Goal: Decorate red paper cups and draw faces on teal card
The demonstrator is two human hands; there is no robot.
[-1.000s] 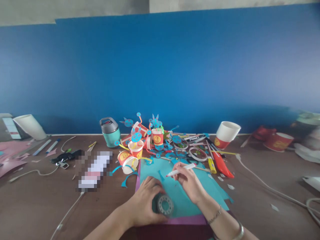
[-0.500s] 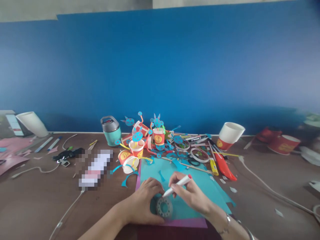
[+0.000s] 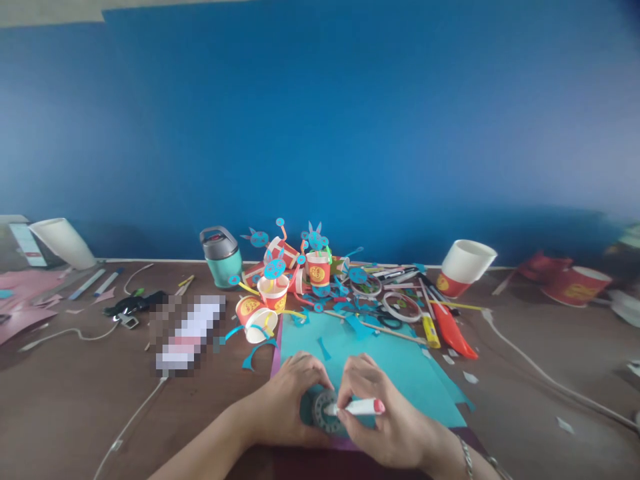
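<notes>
My left hand (image 3: 293, 400) curves round a small ring that looks like a roll of tape (image 3: 321, 413), pressing it flat on the turquoise paper (image 3: 405, 373). In my right hand (image 3: 383, 417) is a white marker (image 3: 364, 407) with a red end, pinched between thumb and fingers. It lies nearly level, its tip over the ring's middle; whether the tip touches the paper I cannot tell. A purple sheet (image 3: 276, 350) shows beneath the turquoise one at the left edge. On the paper ahead of my hands lies a narrow blue scrap (image 3: 323, 349).
Paper-cup figures (image 3: 319, 270) with blue faces and straw arms stand behind the paper. To their right are pens, a yellow tube (image 3: 431, 331), a red pouch (image 3: 453, 332) and a white cup (image 3: 467, 260). A pixelated phone (image 3: 190, 333) and a turquoise flask (image 3: 223, 260) are at left.
My right hand has moved toward me, and the marker has swung from a slant at the ring's far rim to nearly level over its middle. My left hand stays on the ring.
</notes>
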